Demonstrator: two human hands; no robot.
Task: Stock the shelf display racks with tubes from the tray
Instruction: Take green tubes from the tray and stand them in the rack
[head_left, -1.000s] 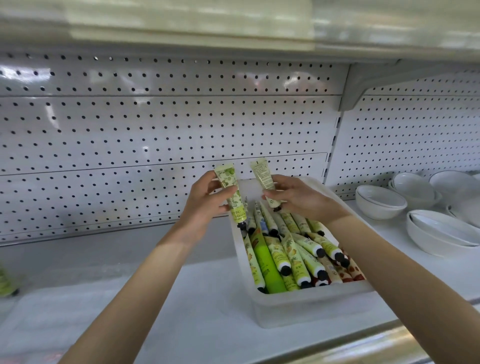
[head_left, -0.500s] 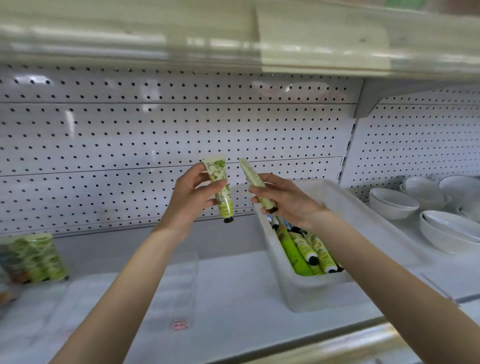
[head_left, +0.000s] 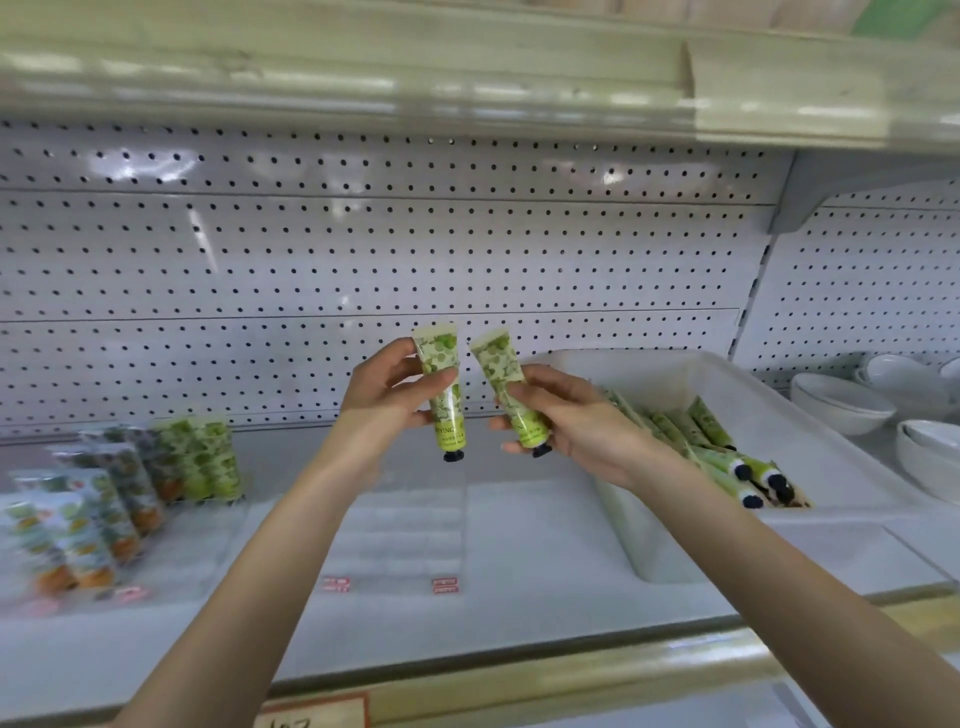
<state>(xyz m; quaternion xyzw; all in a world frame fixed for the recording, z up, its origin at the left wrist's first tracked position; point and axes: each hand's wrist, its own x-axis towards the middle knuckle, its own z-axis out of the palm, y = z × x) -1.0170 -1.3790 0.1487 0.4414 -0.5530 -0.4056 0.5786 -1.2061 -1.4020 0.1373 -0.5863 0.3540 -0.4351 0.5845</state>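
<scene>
Two green tubes, cap-down beside the tray (head_left: 649, 374): left tube (head_left: 444, 397) pinched by left hand (head_left: 387, 402), right tube (head_left: 514, 402) clamped in curled fingers of right hand (head_left: 571, 423) (lower each upright into the clear rack (head_left: 410, 525) below).

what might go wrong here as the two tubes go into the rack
1. The left hand holds the left green leaf-print tube and the right hand the right green leaf-print tube by the fingers alone, caps down; either may slip.
2. The clear plastic rack below them is hard to see; a tube might miss its lane or topple.
3. The upright green tubes stocked at far left could get knocked over.
</scene>
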